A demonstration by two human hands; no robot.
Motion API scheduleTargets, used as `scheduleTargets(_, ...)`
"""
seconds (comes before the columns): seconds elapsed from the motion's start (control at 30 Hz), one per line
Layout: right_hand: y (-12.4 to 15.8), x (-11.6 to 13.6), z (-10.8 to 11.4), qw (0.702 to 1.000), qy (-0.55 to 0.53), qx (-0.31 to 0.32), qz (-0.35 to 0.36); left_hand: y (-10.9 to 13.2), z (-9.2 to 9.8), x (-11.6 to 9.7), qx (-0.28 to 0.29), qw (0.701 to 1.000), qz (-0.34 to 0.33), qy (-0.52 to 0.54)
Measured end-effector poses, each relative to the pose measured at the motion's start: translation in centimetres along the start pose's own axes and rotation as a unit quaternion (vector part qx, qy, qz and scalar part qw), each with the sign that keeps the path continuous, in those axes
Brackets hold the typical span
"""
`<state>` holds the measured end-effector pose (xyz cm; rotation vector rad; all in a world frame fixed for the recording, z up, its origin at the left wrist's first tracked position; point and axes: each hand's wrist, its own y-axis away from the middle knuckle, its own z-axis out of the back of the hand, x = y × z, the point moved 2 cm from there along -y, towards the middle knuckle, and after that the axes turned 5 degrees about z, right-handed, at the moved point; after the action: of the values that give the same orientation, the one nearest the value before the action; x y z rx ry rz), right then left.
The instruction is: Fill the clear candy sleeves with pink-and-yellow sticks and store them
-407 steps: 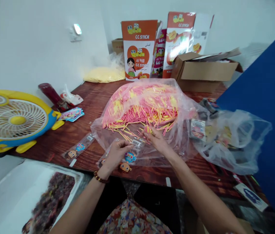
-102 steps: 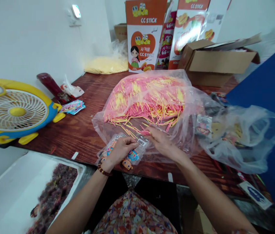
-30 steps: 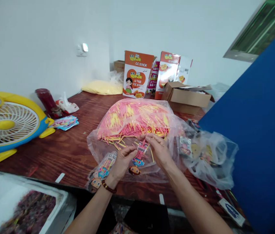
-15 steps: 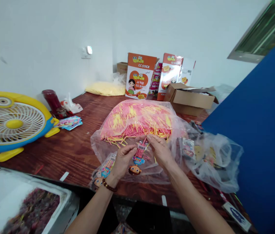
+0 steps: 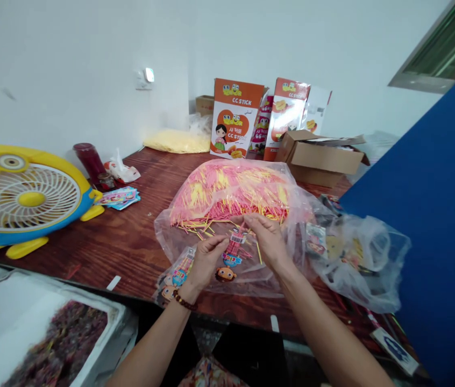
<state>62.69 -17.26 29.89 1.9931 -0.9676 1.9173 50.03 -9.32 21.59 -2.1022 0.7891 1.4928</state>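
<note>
A small clear packet (image 5: 234, 248) of pink sticks, with a barcode label and a cartoon face at its lower end, hangs between my hands. My left hand (image 5: 205, 263) is closed in a pinch at the packet's left edge. At its upper end my right hand (image 5: 267, 239) pinches the packet near the tips of the sticks. Just beyond lies a large clear bag (image 5: 227, 185) heaped with thin pink and yellow sticks, some spilling from its mouth. Similar filled packets (image 5: 181, 271) rest left of my left wrist.
A yellow and blue fan (image 5: 32, 199) stands at left beside flat printed packets (image 5: 120, 198). Printed boxes (image 5: 235, 121) and an opened carton (image 5: 324, 161) are at the back. A plastic bag (image 5: 367, 263) lies right, by a blue panel (image 5: 425, 215). A white foam box (image 5: 70, 293) sits front left.
The whole view has shifted slightly. Both hands keep their pinch on the packet, and the right fingers have moved a little at its upper end.
</note>
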Motion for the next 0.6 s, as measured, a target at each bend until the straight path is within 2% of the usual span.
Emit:
scheduleTargets(0.13,-1.3,2.4,0.7,0.989,-0.128,-0.057,0.042,-0.3,0.6,-0.6,-0.018,0.999,-0.017,0.037)
scheduleTargets(0.2,-1.6,3.0,1.1,0.985,-0.151,-0.064,0.050,-0.6,0.9,-0.9,-0.017,0.999,-0.021,0.042)
scheduleTargets(0.27,-1.3,2.5,1.5,0.990,-0.129,-0.055,0.020,-0.9,1.0,-1.3,-0.008,0.999,-0.019,0.031)
scheduleTargets(0.37,0.0,0.4,1.8,0.997,-0.057,-0.026,-0.035,-1.1,0.7,-1.7,0.002,0.998,-0.011,0.060)
scheduleTargets(0.47,1.2,-1.3,1.6,0.999,0.024,0.016,-0.027,-0.8,0.2,-1.9,0.008,0.996,0.001,0.088)
scheduleTargets(0.6,1.8,-2.3,0.7,0.993,0.078,0.091,-0.017,-0.3,-0.4,-1.9,0.005,0.995,-0.004,0.103)
